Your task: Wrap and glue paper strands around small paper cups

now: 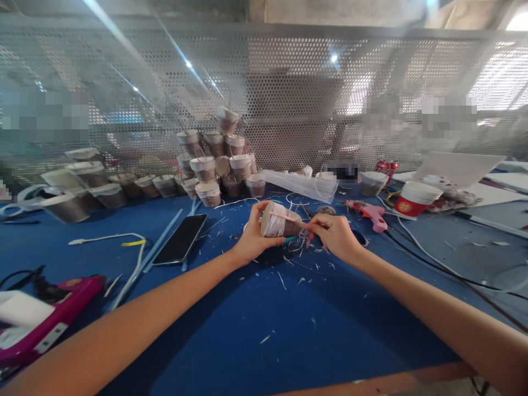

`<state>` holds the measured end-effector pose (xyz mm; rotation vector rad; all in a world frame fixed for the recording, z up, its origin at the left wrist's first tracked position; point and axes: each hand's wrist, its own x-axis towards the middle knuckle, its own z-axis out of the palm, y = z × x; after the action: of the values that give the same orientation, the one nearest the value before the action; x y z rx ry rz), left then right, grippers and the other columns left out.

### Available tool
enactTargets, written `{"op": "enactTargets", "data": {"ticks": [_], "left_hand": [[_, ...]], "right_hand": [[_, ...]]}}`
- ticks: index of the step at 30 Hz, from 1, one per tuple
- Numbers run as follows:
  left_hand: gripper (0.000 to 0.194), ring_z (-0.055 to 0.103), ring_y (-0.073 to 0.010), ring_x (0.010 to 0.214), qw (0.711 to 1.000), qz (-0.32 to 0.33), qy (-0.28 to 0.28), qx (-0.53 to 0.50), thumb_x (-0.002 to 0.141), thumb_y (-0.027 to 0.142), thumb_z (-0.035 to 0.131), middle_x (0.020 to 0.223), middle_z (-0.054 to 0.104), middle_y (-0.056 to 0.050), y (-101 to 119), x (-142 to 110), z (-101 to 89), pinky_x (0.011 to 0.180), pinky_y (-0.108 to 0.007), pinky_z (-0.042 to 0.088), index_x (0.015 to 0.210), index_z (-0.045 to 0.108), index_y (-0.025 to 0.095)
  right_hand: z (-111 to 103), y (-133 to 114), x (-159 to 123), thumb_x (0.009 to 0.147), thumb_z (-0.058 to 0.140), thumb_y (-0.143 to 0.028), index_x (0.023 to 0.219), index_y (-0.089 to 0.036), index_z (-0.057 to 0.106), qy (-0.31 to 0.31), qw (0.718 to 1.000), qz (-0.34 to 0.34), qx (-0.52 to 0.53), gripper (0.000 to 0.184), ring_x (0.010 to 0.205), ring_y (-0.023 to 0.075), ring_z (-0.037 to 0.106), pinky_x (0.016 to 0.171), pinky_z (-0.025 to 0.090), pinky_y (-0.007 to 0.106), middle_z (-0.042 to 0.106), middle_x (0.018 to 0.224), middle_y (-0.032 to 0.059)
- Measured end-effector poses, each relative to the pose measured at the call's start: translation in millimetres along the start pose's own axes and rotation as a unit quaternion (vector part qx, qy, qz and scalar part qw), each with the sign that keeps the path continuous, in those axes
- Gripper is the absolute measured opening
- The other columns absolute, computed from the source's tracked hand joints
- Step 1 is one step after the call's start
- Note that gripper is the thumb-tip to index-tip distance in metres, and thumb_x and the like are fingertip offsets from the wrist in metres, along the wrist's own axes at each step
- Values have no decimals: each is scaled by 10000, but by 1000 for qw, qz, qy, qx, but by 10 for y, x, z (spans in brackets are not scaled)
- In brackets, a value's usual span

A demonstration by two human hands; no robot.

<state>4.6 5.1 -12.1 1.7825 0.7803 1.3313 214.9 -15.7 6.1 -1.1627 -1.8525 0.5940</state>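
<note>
Head view. Left grip (249, 234): clamped around one small cord-wrapped pot (281, 224), tilted onto its side above the counter (289, 330); white windings nearest the palm, brown end toward the other hand. Right grip (335, 234): fingertips together, pinching a thin pale strand (292, 219) along the pot's upper side.

Left of the left grip: one smartphone (180, 240), dark screen up; one white cable (140, 254); farther off, nearer the wearer, one magenta power strip (72, 300). Beyond the grips: stacked pots (205, 169), piled in tiers, white-banded; just to their right, a clear plastic sleeve (307, 186). Right of the right grip: one pink glue gun (367, 210), black cord trailing; past it, one red-and-white paper cup (416, 199), upright, with red drink cans (386, 166) behind. Beneath and around the pot: scattered white cord scraps (281, 280).
</note>
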Motion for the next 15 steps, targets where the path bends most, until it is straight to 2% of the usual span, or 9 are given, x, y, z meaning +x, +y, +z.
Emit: {"op": "enactTargets", "data": {"ticks": [8,11,15], "left_hand": [[775,435,-219,1062,1000,2,-14,-14,524,207,788,1202,375,-42,-13,-3,3,884,-361,422,1151,338,280],[772,412,-229,1098,1000,9,-13,-9,524,202,787,1204,371,-40,-10,-4,3,923,-374,394,1151,343,280],[762,413,-230,1104,1000,7,-12,-19,519,193,788,1181,386,-35,-11,0,5,923,-370,393,1139,352,279]], "right_hand": [[-22,15,26,847,417,-267,530,-182,527,-41,998,-19,-45,346,514,101,566,562,403,218,618,526,-4],[-19,45,31,859,384,-282,538,-188,514,-51,997,-14,-52,359,500,109,567,559,404,228,604,507,-5],[-32,64,42,881,341,-338,572,-190,511,-91,996,3,-2,383,462,119,571,547,416,240,591,477,-5]]}}
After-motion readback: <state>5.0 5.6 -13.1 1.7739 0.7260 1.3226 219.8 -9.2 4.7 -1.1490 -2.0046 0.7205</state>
